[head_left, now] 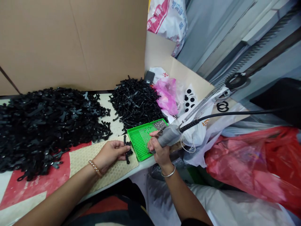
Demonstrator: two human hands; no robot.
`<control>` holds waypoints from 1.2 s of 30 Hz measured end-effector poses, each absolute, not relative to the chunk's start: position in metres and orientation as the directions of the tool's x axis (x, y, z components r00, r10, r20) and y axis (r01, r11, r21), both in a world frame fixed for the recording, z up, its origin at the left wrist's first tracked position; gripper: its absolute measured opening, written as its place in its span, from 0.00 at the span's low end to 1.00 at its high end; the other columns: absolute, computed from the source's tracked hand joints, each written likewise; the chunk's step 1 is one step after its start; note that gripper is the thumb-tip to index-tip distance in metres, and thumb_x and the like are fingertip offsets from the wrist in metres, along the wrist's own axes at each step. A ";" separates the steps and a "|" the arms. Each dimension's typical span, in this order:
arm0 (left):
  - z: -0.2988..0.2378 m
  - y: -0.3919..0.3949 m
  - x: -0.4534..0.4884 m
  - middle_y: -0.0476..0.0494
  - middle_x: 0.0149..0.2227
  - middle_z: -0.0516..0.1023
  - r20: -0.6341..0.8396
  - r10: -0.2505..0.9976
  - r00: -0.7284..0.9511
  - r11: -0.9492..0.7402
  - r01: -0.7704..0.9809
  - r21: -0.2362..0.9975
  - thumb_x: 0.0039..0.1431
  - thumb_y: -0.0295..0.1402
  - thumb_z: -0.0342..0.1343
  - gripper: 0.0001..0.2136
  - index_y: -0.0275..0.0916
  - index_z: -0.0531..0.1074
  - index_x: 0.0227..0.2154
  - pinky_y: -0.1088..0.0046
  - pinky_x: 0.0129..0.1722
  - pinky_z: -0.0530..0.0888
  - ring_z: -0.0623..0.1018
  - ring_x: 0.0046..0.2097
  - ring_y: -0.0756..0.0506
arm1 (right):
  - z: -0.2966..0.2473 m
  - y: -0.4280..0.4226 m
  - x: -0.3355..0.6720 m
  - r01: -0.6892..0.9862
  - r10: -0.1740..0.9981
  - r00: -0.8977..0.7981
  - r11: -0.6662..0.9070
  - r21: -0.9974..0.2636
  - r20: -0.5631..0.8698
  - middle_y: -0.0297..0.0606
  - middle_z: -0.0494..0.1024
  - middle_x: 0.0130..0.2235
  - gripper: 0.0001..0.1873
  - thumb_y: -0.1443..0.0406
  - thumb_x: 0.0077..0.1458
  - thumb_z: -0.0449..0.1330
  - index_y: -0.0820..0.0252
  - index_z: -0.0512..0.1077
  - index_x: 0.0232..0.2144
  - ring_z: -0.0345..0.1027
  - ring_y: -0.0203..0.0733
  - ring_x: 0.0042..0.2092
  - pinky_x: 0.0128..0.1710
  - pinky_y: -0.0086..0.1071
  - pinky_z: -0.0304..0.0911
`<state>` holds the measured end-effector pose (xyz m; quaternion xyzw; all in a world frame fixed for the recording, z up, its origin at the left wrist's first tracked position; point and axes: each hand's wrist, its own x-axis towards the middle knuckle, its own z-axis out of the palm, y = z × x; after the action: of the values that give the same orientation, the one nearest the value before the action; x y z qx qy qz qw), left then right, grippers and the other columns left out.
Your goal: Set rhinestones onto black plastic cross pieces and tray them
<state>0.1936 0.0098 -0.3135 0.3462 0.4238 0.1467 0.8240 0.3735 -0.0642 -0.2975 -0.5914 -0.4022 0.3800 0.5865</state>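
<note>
Between the thumb and fingers of my left hand [115,151] is a small black plastic part [127,150] with several thin arms, held just over a cream textured mat [101,157]. My right hand [160,151] is wrapped round the grey body of a corded electric screwdriver [171,135], which slants down to the left over a green perforated tray [138,157]. The screwdriver's tip is hidden behind my hand. Small silvery screws [160,124] lie heaped in the tray's far right corner, with more scattered across its holes.
A wide pile of black parts [47,125] covers the table's left side; a second pile [136,100] lies behind the tray. A coiled spring [202,100] and black cable [225,114] run from the screwdriver up right. Pink [166,94] and red plastic bags [256,169] lie at the right.
</note>
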 end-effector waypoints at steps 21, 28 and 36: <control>-0.315 0.010 0.191 0.50 0.24 0.69 -0.579 0.533 0.617 0.727 0.016 0.686 0.32 0.42 0.70 0.22 0.31 0.67 0.23 0.79 0.28 0.72 0.69 0.28 0.54 | -0.228 -0.006 0.337 -0.243 0.886 0.461 0.170 -0.955 0.041 0.25 0.45 0.17 0.25 0.49 0.47 0.57 0.60 0.54 0.37 0.44 0.23 0.18 0.22 0.22 0.50; -0.314 0.009 0.194 0.51 0.23 0.67 -0.573 0.536 0.620 0.737 -0.013 0.675 0.37 0.37 0.68 0.18 0.31 0.66 0.22 0.78 0.28 0.72 0.68 0.26 0.55 | -0.236 0.010 0.325 -0.276 0.912 0.409 0.130 -0.952 0.007 0.24 0.46 0.17 0.26 0.50 0.45 0.58 0.60 0.54 0.37 0.46 0.23 0.18 0.22 0.22 0.50; -0.312 0.008 0.194 0.51 0.23 0.69 -0.591 0.525 0.613 0.755 -0.015 0.655 0.39 0.35 0.68 0.16 0.30 0.67 0.23 0.78 0.28 0.73 0.69 0.25 0.55 | -0.243 0.010 0.321 -0.304 0.917 0.398 0.153 -0.940 0.020 0.23 0.48 0.16 0.25 0.51 0.47 0.59 0.61 0.55 0.36 0.47 0.23 0.18 0.21 0.21 0.51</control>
<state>0.1943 0.0083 -0.3119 0.3109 0.4098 0.1601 0.8425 0.3208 0.0097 -0.2429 -0.4757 -0.3220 0.4440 0.6877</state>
